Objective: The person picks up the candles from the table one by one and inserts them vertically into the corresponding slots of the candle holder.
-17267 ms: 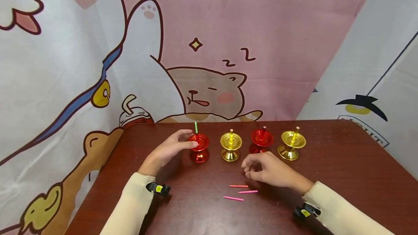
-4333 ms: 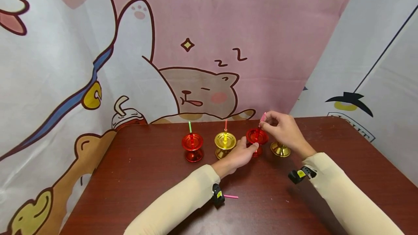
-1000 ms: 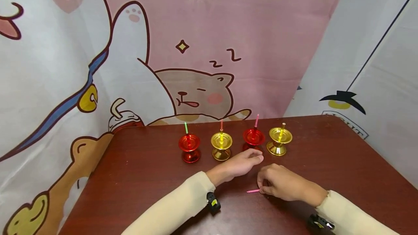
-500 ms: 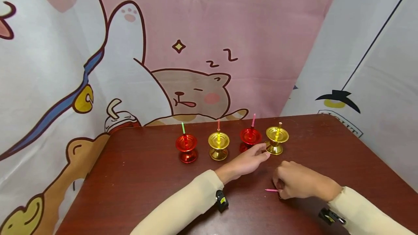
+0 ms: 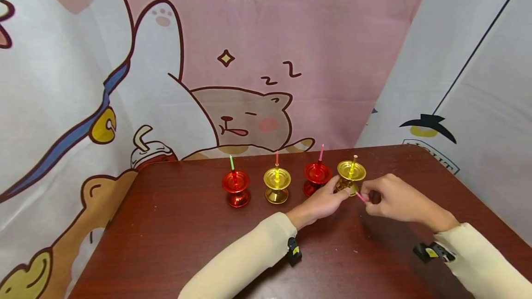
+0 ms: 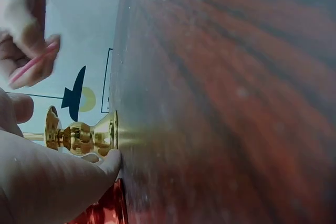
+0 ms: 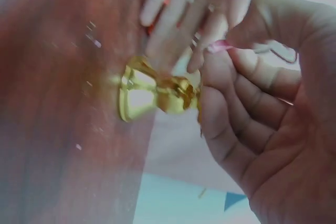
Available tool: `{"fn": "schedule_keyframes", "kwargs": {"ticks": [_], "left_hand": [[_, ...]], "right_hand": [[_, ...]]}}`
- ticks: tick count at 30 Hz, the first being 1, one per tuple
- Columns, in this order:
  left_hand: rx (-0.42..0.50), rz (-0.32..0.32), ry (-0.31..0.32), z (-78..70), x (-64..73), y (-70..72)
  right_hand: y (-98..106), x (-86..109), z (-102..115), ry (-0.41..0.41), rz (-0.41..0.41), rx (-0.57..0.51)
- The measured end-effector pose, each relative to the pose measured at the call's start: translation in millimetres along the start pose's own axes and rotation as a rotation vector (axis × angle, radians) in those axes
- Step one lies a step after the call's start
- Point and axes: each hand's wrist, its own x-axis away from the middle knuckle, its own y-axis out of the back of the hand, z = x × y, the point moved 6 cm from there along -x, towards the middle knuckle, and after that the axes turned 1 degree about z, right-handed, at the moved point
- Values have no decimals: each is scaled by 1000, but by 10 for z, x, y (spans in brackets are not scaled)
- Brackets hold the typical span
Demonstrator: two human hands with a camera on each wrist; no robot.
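My right hand (image 5: 401,202) pinches a small pink candle (image 5: 361,197) between thumb and fingertips, close to the rightmost gold candle holder (image 5: 351,170). That candle (image 6: 32,63) is tilted in the left wrist view. On the left side of the same holder is my left hand (image 5: 322,204), its fingers beside the stem and base. One finger touches near the base (image 6: 107,129) in the left wrist view, while the thumb stands apart. A short yellow tube rises from this holder's dish, with no candle in it.
Further left in the row stand a red holder (image 5: 317,173) with a pink candle, a gold holder (image 5: 277,179) with an orange-red candle and a red holder (image 5: 235,181) with a green candle. The dark wooden table (image 5: 174,243) backs onto a printed cloth (image 5: 332,59).
The last pink candle was picked off the table by my right hand and raised toward the rightmost holder. My left hand moved right, from the red holder to the gold one. Orange-red and pink candles were set earlier.
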Motion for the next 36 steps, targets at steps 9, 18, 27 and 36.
{"fn": "schedule_keyframes", "kwargs": {"ticks": [9,18,27,36], "left_hand": [[27,-68,-37,39,-171,-79],[93,-83,-10,-54,-160,-126],[122,-99,47,-86,-157,-140],[136,-104,63,-66,-187,-142]], "right_hand": [[308,-75,-198,-43,-256,-6],[482,-222,-335,-149,-397,-59],[525,-368,-412,-220,-456,-125],[480,-455,-440,-208,-434,-132]]}}
